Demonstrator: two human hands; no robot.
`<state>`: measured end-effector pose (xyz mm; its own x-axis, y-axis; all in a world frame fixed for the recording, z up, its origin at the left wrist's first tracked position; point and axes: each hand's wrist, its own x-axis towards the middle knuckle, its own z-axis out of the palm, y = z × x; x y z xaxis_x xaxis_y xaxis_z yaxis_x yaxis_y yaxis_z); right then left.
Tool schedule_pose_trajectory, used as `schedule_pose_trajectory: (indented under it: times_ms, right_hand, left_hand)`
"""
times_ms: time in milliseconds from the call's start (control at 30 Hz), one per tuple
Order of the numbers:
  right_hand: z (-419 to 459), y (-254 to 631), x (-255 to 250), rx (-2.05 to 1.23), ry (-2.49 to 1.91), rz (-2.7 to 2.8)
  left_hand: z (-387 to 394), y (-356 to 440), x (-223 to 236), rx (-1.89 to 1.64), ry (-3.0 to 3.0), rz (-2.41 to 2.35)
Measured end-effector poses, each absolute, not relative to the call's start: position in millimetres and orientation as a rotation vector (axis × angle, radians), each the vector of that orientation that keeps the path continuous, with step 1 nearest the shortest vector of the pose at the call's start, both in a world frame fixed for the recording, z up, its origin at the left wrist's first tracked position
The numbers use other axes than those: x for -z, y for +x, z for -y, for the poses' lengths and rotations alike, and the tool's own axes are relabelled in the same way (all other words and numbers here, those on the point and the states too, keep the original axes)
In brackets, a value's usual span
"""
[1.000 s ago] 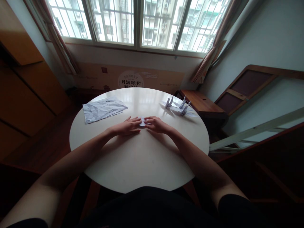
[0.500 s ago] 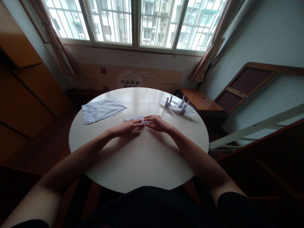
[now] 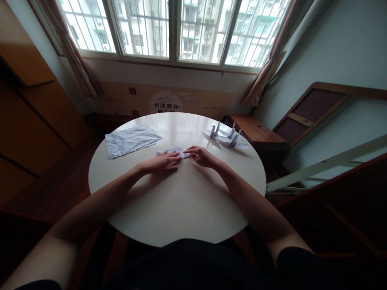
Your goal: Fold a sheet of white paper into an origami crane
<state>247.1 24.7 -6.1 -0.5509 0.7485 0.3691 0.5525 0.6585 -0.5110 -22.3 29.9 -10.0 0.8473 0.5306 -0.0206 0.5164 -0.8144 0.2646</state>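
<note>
A small piece of white folded paper (image 3: 183, 154) lies on the round white table (image 3: 181, 201), partly covered by my fingers. My left hand (image 3: 161, 162) rests on it from the left, palm down, with its fingers stretched flat and a little apart. At the paper's right end is my right hand (image 3: 202, 156), its fingers bent and closed on the edge, with the thumb side low near the tabletop. The exact fold under the fingertips is too small to make out.
Crumpled, creased paper sheets (image 3: 131, 141) lie at the table's back left. Three folded paper cranes (image 3: 215, 130) stand at the back right on flat paper. Beyond the right edge is a brown wooden stool or bench (image 3: 256, 129); orange cabinets (image 3: 39, 117) line the left.
The folded paper now sticks out to the left behind my left fingers, where it was hidden a second ago. My right hand has shifted slightly right, along the paper's end.
</note>
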Motion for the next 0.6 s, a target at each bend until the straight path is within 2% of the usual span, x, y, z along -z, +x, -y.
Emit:
schedule_pose_trajectory:
  times_ms: [367, 500, 600]
  right_hand:
    - [-21, 248, 8, -0.404, -1.086, 2.444]
    - [-20, 242, 7, -0.434, -1.039, 2.35]
    - [-20, 239, 9, -0.334, -1.044, 2.281]
  left_hand:
    - [-18, -24, 3, 0.1, 2.678, -1.046]
    - [-19, -27, 4, 0.063, 2.723, -1.051]
    - [-19, -26, 3, 0.047, 2.729, -1.018]
